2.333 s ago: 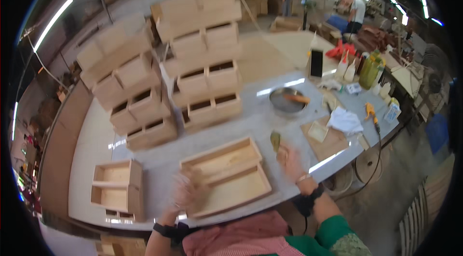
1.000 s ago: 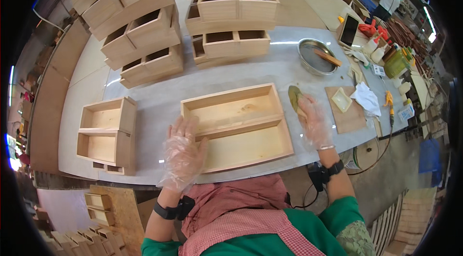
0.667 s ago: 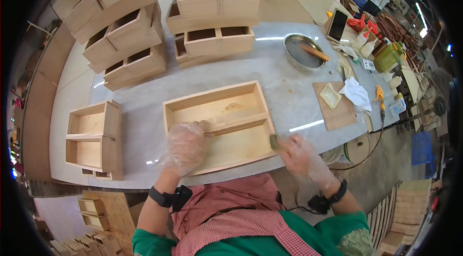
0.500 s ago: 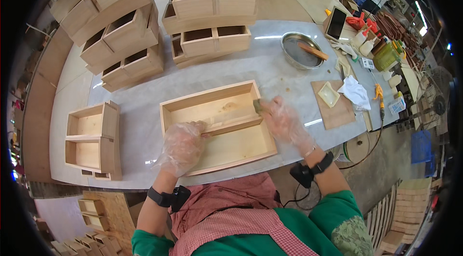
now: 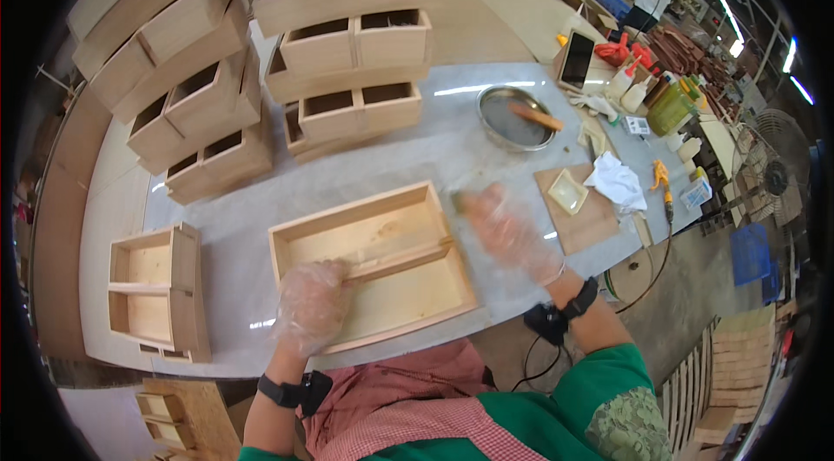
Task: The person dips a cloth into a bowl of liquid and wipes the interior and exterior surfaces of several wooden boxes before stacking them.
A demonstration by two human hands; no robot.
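Note:
In front of me lies a pale wooden box (image 5: 401,302) split lengthwise by a divider (image 5: 388,263). My left hand (image 5: 314,303), in a clear plastic glove, is closed on the box's left side, its fingers at the divider's left end. My right hand (image 5: 506,226), gloved likewise and blurred by motion, is just off the box's right side. Its fingers pinch a small greenish pad (image 5: 460,202), whose exact kind I cannot make out.
Another two-compartment box (image 5: 188,287) stands at the left. Tall stacks of wooden boxes (image 5: 334,118) rise behind. To the right are a metal bowl (image 5: 492,135) with a wooden-handled tool, a board (image 5: 565,222) carrying a small dish, a white cloth (image 5: 617,185), and several bottles (image 5: 634,96).
My right hand has moved off the divider's right end, out past the box's right side with the pad. My left hand stays on the box. The whole view has shifted slightly.

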